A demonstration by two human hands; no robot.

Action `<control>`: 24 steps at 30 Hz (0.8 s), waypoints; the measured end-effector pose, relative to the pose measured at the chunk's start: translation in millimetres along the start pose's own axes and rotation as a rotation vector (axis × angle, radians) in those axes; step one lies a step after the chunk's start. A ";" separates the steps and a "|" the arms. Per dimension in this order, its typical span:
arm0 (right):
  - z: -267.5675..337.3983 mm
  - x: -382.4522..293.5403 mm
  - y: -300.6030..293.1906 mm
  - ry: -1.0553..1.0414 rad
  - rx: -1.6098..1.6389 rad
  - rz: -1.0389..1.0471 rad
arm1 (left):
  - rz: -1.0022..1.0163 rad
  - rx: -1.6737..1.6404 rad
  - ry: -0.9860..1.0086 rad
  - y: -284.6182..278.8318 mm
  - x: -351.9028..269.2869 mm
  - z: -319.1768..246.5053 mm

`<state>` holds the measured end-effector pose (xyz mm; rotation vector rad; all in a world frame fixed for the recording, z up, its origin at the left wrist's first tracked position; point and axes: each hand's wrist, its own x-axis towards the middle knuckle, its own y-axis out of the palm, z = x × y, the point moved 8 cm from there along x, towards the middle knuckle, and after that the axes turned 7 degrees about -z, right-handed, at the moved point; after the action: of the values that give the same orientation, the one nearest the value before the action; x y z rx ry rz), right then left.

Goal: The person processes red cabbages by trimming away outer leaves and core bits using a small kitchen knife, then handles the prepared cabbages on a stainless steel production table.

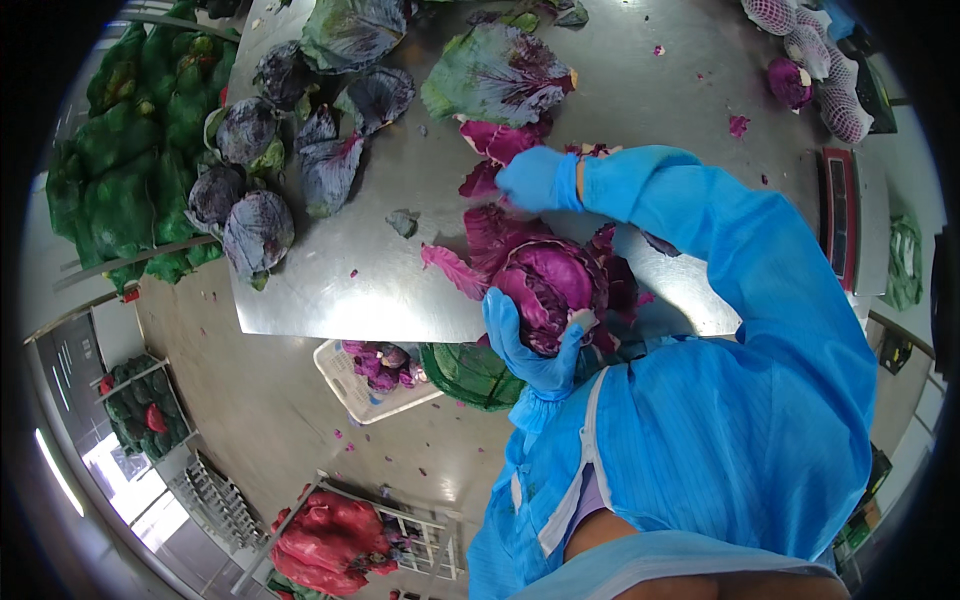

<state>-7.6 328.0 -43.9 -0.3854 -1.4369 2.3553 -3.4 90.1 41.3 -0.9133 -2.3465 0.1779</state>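
Observation:
A peeled red cabbage (pixel 551 292) with loosened outer leaves rests in my left hand (pixel 536 349), near the table's front edge. The thumb of this blue-gloved hand lies by the pale cut stem, and the fingers cup the cabbage's side. Beyond it, my right hand (pixel 536 180), also gloved in blue, is over torn purple leaves (pixel 502 139) on the steel table. Its fingers are curled and slightly blurred; whether they pinch a leaf is hidden. A large green-purple outer leaf (pixel 499 75) lies just past the right hand.
Several unpeeled red cabbages (pixel 259 229) line the steel table's (pixel 390 285) left edge. Net-wrapped cabbages (pixel 844 94) and a scale (pixel 838 217) are at right. Below the front edge are a white crate (pixel 341 386) and a green mesh-lined container (pixel 472 375). Green sacks (pixel 124 187) stand left.

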 end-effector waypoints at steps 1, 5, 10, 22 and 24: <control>-27.0 2.8 14.0 0.064 -0.015 0.034 | -0.007 0.003 -0.006 -4.9 -6.7 -1.5; -64.8 -12.8 -2.1 0.257 -0.030 -0.024 | 0.009 0.270 -0.243 -21.9 -27.0 1.8; -22.3 -80.6 -46.5 0.439 0.316 -0.371 | 0.012 0.325 -0.384 -50.6 5.0 25.7; 100.7 -184.7 -16.9 0.425 0.569 -0.266 | -0.121 0.184 -0.323 -16.8 17.1 20.1; 97.9 -184.1 -11.4 0.469 0.547 -0.196 | -0.162 0.165 -0.346 -14.3 11.3 21.6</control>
<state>120.2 175.1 18.8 -0.5612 -0.5642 2.1843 -30.7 88.7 34.2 -0.6499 -2.6607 0.4889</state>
